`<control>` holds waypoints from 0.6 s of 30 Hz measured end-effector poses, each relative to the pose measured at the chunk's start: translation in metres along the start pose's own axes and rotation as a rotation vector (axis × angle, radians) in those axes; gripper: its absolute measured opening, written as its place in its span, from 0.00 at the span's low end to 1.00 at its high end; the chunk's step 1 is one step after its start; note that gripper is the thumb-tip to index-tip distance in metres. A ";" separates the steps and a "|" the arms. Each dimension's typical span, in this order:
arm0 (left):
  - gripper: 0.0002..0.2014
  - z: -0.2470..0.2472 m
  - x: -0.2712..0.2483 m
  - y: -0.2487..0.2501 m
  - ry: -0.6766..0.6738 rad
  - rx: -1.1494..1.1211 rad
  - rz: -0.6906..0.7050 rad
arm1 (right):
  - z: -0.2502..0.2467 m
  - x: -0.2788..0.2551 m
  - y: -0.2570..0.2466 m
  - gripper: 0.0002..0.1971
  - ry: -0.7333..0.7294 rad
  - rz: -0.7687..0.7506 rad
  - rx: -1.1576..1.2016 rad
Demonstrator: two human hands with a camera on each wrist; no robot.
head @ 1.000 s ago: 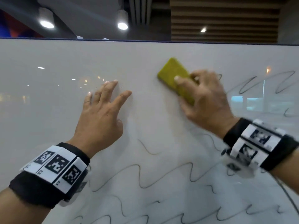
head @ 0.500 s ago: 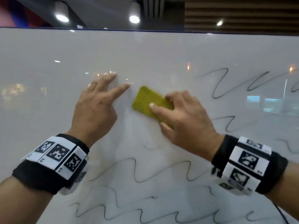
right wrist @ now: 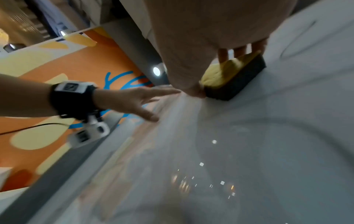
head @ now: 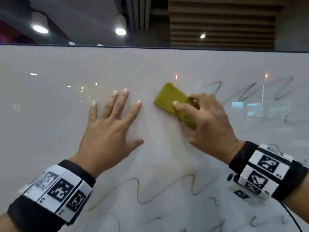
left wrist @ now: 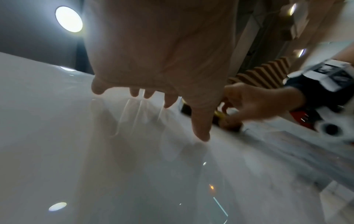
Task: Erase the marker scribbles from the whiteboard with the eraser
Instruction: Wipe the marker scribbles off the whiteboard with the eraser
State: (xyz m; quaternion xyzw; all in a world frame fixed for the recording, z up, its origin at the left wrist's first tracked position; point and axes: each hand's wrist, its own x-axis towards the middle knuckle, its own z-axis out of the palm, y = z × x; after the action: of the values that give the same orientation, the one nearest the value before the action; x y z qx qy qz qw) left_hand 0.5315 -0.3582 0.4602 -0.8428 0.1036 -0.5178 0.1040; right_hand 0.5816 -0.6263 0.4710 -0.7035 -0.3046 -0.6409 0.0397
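Note:
My right hand grips a yellow-backed eraser and holds its dark felt side flat against the whiteboard. The thumb lies across the yellow back and the fingers curl over the far edge. My left hand lies flat on the board just left of the eraser, fingers spread and straight, holding nothing. Black wavy marker scribbles run below both hands, and fainter loops lie to the right of the eraser. In the left wrist view the left fingertips touch the glossy surface.
The board's dark top edge runs above the hands, with ceiling lamps beyond it. A thin black cable hangs from the right wristband. An orange patterned wall shows past the board's side frame in the right wrist view.
The eraser swept down and left from the upper right, then came back up and to the right a little. The left hand's fingers spread wider on the board.

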 end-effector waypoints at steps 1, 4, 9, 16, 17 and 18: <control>0.50 0.000 0.002 0.004 -0.011 0.007 0.012 | 0.005 -0.013 -0.009 0.25 -0.031 -0.090 0.001; 0.58 0.002 0.006 0.016 -0.021 0.053 0.035 | 0.001 -0.024 -0.005 0.23 -0.154 -0.300 -0.017; 0.65 0.003 0.010 0.032 -0.039 0.093 0.020 | -0.025 0.021 0.053 0.27 -0.068 -0.089 -0.041; 0.65 0.006 0.015 0.049 -0.013 0.062 -0.035 | -0.014 -0.029 0.032 0.28 -0.098 -0.160 -0.021; 0.64 0.006 0.015 0.050 -0.014 0.062 -0.035 | -0.015 -0.041 0.033 0.27 -0.166 -0.264 -0.033; 0.62 0.006 0.015 0.052 -0.013 0.061 -0.033 | -0.019 -0.046 0.040 0.26 -0.214 -0.347 -0.047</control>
State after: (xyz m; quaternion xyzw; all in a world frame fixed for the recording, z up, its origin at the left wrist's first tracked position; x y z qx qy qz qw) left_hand 0.5399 -0.4117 0.4558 -0.8441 0.0734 -0.5169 0.1217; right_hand 0.5841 -0.6847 0.4451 -0.7054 -0.4086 -0.5665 -0.1205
